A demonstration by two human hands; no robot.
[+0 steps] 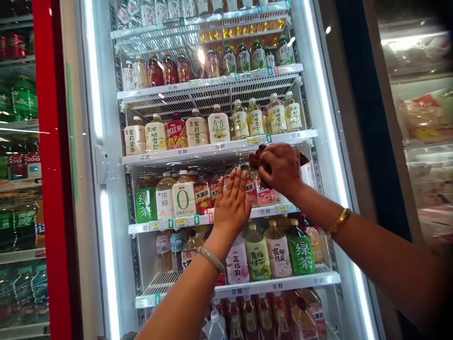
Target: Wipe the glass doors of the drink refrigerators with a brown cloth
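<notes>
My left hand (pixel 232 200) is raised with its fingers stretched out and its palm toward the glass door (pixel 205 61) of a drinks cooler; it holds nothing, and whether the palm touches the glass I cannot tell. Higher and to the right, my right hand (pixel 283 165) grips a crumpled brown cloth (pixel 257 158) up at the glass. Part of the cloth is hidden behind the fingers and shows again on the far side of the hand. Behind both hands, bottled iced teas (pixel 203 193) line a shelf, partly covered by them.
Shelves of bottles fill the cooler, among them a green tea bottle (pixel 300 248). Bright light strips (pixel 92 75) run down both sides. A red panel (pixel 53 170) and another drinks display (pixel 23 198) stand left; packaged goods (pixel 430 118) sit on shelves at right.
</notes>
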